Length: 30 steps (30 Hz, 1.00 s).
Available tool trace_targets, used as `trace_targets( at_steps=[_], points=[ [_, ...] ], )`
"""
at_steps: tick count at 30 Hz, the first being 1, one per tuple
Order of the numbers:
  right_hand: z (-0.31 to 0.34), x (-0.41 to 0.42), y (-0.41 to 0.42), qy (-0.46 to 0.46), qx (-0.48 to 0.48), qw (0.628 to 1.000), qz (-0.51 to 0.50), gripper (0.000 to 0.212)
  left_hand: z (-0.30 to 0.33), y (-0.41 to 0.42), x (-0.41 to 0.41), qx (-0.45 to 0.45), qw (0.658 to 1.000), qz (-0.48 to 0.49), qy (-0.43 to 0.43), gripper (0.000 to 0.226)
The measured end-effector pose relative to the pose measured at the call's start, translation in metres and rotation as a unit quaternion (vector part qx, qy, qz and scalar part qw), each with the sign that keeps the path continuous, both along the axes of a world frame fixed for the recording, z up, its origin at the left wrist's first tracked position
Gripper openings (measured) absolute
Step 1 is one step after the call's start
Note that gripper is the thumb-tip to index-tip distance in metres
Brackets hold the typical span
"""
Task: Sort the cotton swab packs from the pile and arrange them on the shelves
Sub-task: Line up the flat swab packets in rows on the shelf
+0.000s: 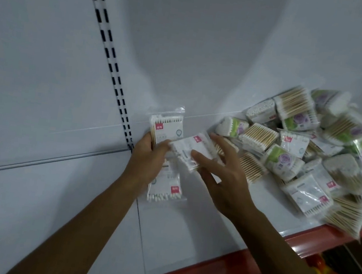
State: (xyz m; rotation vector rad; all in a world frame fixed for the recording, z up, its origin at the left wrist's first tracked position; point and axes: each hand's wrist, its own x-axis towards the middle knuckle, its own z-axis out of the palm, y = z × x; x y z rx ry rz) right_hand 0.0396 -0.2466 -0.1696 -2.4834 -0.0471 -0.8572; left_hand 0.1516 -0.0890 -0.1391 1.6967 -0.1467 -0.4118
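On the white shelf point(185, 226), against the back panel, the left hand point(146, 155) grips an upright stack of red-label packs point(167, 127), likely to keep them squared and standing while more are added. The right hand point(223, 173), fingers spread and relaxed, carries another red-label pack point(188, 153) toward that stack. One more pack point(165, 188) lies flat below the left hand. The mixed pile point(302, 150) of cotton swab packs sits well to the right, so sorting looks barely begun.
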Motion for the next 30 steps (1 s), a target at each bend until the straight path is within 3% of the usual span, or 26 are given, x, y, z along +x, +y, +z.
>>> trace_targets(
  at_steps=[4, 11, 14, 16, 20, 23, 25, 28, 30],
  points=[
    [0.004, 0.005, 0.03, 0.015, 0.022, 0.999, 0.024, 0.031, 0.01, 0.034, -0.002, -0.115, 0.989, 0.015, 0.088, 0.016],
    [0.011, 0.014, 0.091, 0.01, 0.018, 0.999, 0.025, 0.032, 0.009, 0.101, -0.006, -0.072, 0.996, -0.029, 0.033, 0.025],
    [0.014, 0.022, 0.127, 0.033, 0.072, 0.997, 0.002, 0.05, 0.011, 0.129, -0.008, -0.048, 0.999, 0.005, 0.01, 0.024],
    [0.021, 0.026, 0.151, 0.079, 0.152, 0.985, -0.025, 0.062, 0.011, 0.145, -0.01, -0.034, 0.999, 0.032, -0.006, 0.021],
    [0.032, 0.036, 0.187, 0.147, 0.289, 0.946, 0.017, 0.058, 0.012, 0.172, -0.016, -0.013, 0.995, 0.091, -0.041, 0.018],
    [0.035, 0.045, 0.203, 0.171, 0.417, 0.884, 0.12, 0.052, 0.009, 0.195, -0.022, 0.001, 0.988, 0.146, -0.049, 0.019],
    [0.039, 0.053, 0.216, 0.185, 0.481, 0.847, 0.134, 0.044, 0.008, 0.213, -0.025, 0.017, 0.984, 0.166, -0.061, 0.024],
    [0.041, 0.059, 0.24, 0.197, 0.471, 0.849, 0.137, 0.028, 0.012, 0.237, -0.029, 0.034, 0.979, 0.184, -0.076, 0.03],
    [0.042, 0.065, 0.257, 0.203, 0.451, 0.857, 0.148, 0.035, 0.016, 0.254, -0.03, 0.038, 0.975, 0.203, -0.087, 0.032]
  ],
)
